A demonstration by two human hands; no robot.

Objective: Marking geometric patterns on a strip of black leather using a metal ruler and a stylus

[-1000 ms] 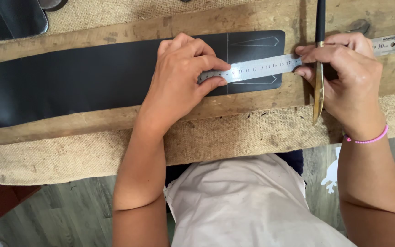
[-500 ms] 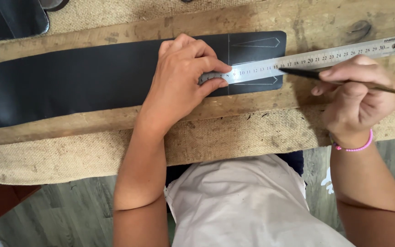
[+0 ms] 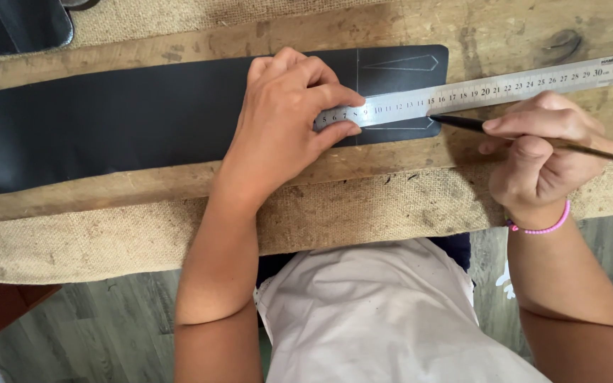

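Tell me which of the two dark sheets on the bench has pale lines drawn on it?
The long dark strip under the left hand and steel ruler; the rounded dark piece at the top-left corner shows none.
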